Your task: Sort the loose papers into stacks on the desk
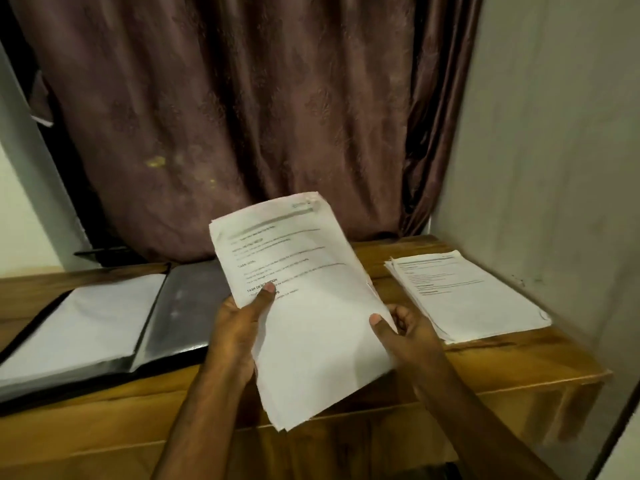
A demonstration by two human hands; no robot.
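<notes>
Nearest to the camera, two bare hands hold a bundle of papers point(304, 306) up above the wooden surface point(485, 372). The left hand point(239, 327) grips the left edge, with its thumb lying on the printed page; its fingers are behind the sheets and hidden. The right hand point(405, 330) pinches the right edge, thumb on top and curled fingers point(398, 315) under the sheets. The bundle is tilted, its top leaning to the left, and it covers part of the surface and the right part of the folder behind it. The lower half of the top page is blank; the text on the upper half is too blurred to read, except some bold headings.

On the left, a black folder point(180, 306) lies open on the surface. Its left pocket holds white sheets point(86, 323); the right side looks dark and shiny. On the right, a stack of printed papers point(464, 296) lies flat near the wall point(554, 168), well apart from the bundle.

Behind the surface hangs a brown curtain point(242, 116), and its lower edge is hidden.
</notes>
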